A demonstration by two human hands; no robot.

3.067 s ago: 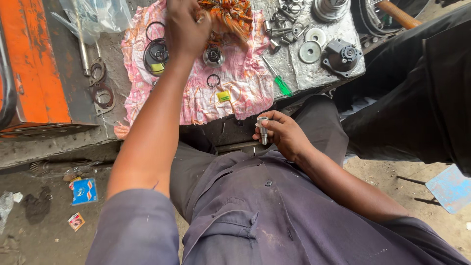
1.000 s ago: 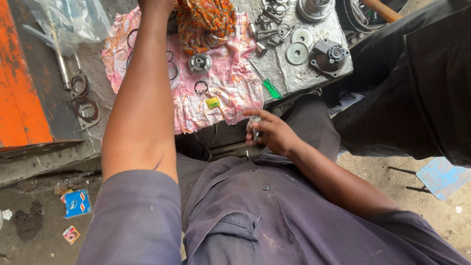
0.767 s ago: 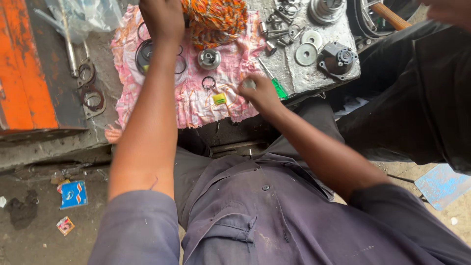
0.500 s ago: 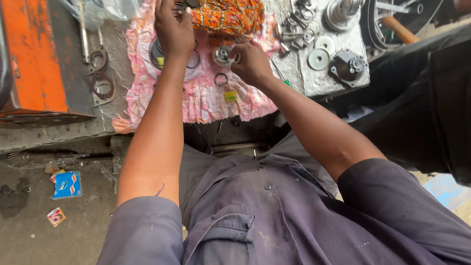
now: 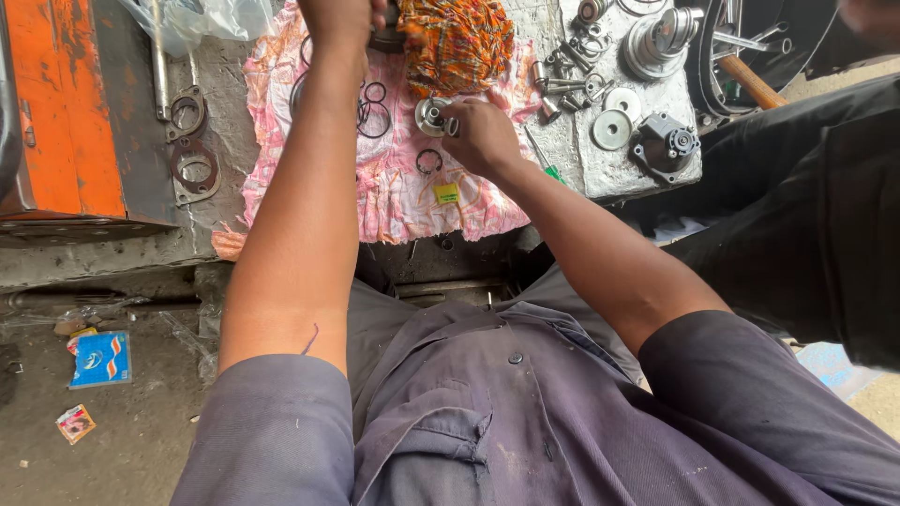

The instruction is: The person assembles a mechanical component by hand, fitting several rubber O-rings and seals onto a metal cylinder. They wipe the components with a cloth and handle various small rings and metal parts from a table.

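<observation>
Clutter rings both hands in the head view. Right hand [image 5: 480, 134] pinches a small round metal bearing [image 5: 431, 114] on the pink cloth [image 5: 403, 201]; a black O-ring [image 5: 428, 161] and yellow tag [image 5: 447, 193] lie just below it. Right of that hand sit bolts [image 5: 562, 86], a flat washer [image 5: 611, 129] and a dark cast housing [image 5: 667, 145]. Left hand [image 5: 339, 17] is curled at the top edge beside an orange patterned rag [image 5: 457, 42]; whether it grips anything cannot be told. Rusty gaskets [image 5: 192, 155] lie left of that arm.

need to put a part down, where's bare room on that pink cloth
Bare cloth lies on the pink cloth near edge, left of the yellow tag. Crowded near the right hand, black rings and metal parts.
</observation>
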